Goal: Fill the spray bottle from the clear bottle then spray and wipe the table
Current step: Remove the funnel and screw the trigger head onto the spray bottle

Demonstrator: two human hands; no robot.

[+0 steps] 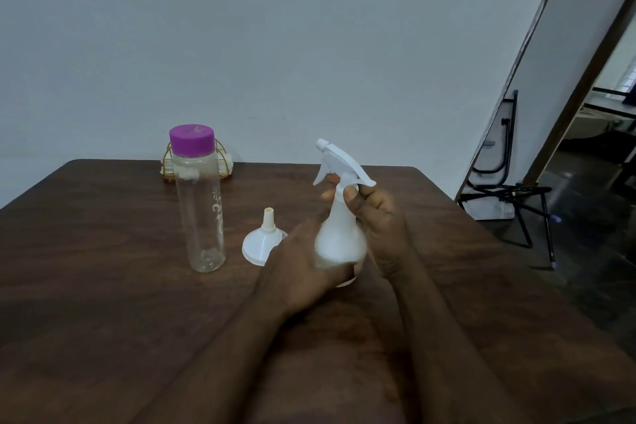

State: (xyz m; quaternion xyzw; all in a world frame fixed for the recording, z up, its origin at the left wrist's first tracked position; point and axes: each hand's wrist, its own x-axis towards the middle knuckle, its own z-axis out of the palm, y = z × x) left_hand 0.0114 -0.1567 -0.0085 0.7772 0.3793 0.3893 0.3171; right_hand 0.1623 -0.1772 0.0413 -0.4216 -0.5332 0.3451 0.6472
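Observation:
A white spray bottle [339, 234] stands on the dark wooden table [103, 303], its trigger head pointing left. My left hand [303, 268] grips the bottle's round body from the left. My right hand [375, 217] pinches the neck just under the trigger head. A tall clear bottle [201, 210] with a purple cap stands upright to the left, apart from both hands. A white funnel [260, 244] sits upside down on the table between the two bottles, spout up.
A gold wire holder with white napkins [225, 165] stands at the table's far edge behind the clear bottle. A grey wall rises behind the table. A folded black metal frame [509, 189] leans by a doorway at the right, off the table.

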